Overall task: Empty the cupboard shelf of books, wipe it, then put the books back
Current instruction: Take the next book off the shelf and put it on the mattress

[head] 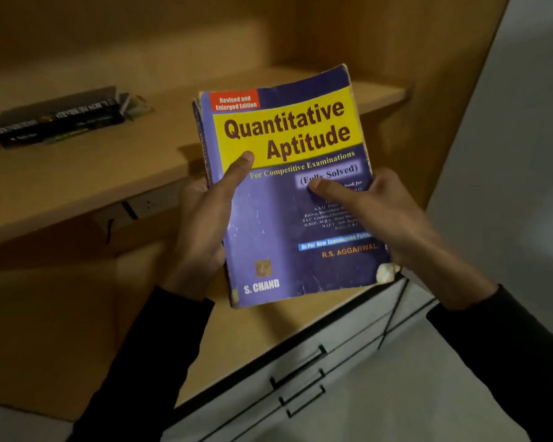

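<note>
A thick, worn purple and yellow book point(288, 193) titled "Quantitative Aptitude" is held face up in front of the wooden cupboard shelf point(103, 177). My left hand point(205, 224) grips its spine side, thumb lying on the cover. My right hand point(380, 215) grips its right edge, thumb pressed on the cover. A small stack of dark books point(61, 118) lies flat at the shelf's far left.
A lower wooden surface point(253, 339) lies beneath the book. Under the shelf sits a wall socket point(147, 205). White drawers with black handles point(304, 378) are at the lower right. The cupboard's side panel point(444, 90) rises on the right.
</note>
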A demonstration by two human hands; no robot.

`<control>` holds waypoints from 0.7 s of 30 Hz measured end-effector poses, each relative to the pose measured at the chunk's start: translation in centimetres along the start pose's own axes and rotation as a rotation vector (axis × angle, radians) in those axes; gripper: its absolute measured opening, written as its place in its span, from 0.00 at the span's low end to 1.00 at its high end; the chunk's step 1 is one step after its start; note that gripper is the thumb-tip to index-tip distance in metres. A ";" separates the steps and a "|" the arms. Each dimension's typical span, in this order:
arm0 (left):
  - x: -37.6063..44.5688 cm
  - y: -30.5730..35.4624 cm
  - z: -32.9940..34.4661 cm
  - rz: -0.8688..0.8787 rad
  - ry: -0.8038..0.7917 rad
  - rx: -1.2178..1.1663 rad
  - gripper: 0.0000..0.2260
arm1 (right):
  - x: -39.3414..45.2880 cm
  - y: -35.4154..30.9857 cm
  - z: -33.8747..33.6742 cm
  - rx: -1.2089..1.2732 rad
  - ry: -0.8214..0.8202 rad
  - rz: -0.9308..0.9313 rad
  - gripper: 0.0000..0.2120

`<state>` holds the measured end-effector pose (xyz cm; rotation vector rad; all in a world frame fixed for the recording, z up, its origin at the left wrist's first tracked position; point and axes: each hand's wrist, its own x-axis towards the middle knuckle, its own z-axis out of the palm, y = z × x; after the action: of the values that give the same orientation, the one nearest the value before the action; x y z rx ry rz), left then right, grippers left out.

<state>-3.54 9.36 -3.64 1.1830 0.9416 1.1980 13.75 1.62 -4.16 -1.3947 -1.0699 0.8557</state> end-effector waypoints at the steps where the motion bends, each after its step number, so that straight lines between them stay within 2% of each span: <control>1: -0.4 -0.5 0.8 -0.019 -0.020 0.001 0.09 | -0.5 0.3 -0.9 -0.008 0.025 0.005 0.07; 4: -1.9 -2.3 3.7 -0.062 -0.075 0.009 0.07 | -2.3 1.8 -3.9 -0.014 0.092 0.031 0.05; 7: -3.8 -4.1 7.0 -0.094 -0.125 0.005 0.06 | -4.5 3.3 -7.4 -0.025 0.160 0.083 0.09; 15: -11.3 -9.8 18.0 -0.224 -0.253 0.011 0.11 | -12.5 7.5 -18.7 -0.013 0.324 0.186 0.06; 21: -16.7 -13.1 26.0 -0.302 -0.365 0.112 0.12 | -19.0 10.8 -26.1 0.008 0.475 0.270 0.10</control>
<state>21.39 -11.01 -13.05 1.2442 0.8779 0.6680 33.48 -24.58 -13.47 -1.6534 -0.5230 0.6664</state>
